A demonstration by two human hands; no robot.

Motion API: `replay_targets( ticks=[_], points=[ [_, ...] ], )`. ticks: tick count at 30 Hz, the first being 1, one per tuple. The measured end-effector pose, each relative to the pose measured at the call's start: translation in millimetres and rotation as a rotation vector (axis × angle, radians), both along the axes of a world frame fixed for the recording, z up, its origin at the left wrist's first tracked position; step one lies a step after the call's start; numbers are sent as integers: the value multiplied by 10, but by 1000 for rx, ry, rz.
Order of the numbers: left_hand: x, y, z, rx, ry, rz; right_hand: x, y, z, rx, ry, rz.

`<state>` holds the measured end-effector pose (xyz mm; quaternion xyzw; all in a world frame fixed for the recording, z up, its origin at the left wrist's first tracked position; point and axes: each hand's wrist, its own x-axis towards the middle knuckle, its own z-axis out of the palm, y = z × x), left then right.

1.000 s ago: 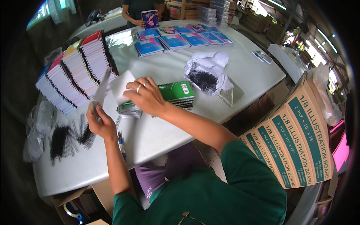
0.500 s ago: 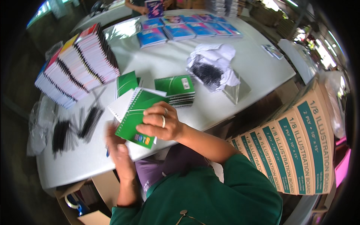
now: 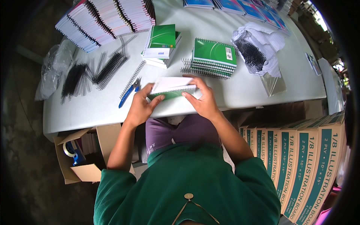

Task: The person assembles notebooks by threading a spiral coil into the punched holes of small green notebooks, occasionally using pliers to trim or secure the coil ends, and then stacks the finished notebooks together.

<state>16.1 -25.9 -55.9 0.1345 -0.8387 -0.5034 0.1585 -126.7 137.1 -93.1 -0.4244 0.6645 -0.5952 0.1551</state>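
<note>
At the front edge of a white-topped table (image 3: 97, 112), a person's two bare hands grip a small green-covered notebook with white pages (image 3: 173, 92) by its opposite ends. The left hand (image 3: 141, 109) is partly closed, pinching one end between thumb and curled fingers; the right hand (image 3: 205, 101) pinches the other, thumb on the green cover and fingers reaching over the white pages. The notebook is tilted, its pages partly fanned.

Below the tabletop at left, an open brown cardboard box (image 3: 86, 173) holds a pale roll of tape (image 3: 68, 149) and a blue object beside it. At right stand brown cartons with dark green panels (image 3: 296, 157), their contents hidden. Just beyond the left hand lie blue-handled pliers (image 3: 128, 94), and farther left, loose black spiral coils (image 3: 75, 79). Behind the notebook stand a short pile of green covers and white pages (image 3: 162, 40) and a neater stack of green spiral notebooks (image 3: 213, 51). To their right, crumpled white wrapping (image 3: 273, 39) lies open around a tangle of small black coils (image 3: 250, 56).

Half a second earlier, the notebook's cover faced up in the right hand alone, the left hand blurred beside it; now both hands hold it, and the pliers lie in plain view.
</note>
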Motion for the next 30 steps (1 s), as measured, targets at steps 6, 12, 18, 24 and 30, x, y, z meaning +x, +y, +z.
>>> replay_targets(
  ticks=[6,12,18,24,30],
  points=[
    [-166,103,-175,314,266,152,12,-77,-194,-378,-53,-96],
    [-125,116,-115,-140,84,67,-54,0,291,-88,306,21],
    [-194,167,-370,398,244,236,-93,-61,-104,-208,-460,78],
    [-194,142,-486,515,308,247,-49,-128,-44,-402,-338,18],
    [-227,57,-383,-202,46,140,-111,-108,-139,-123,-196,98]
  ],
)
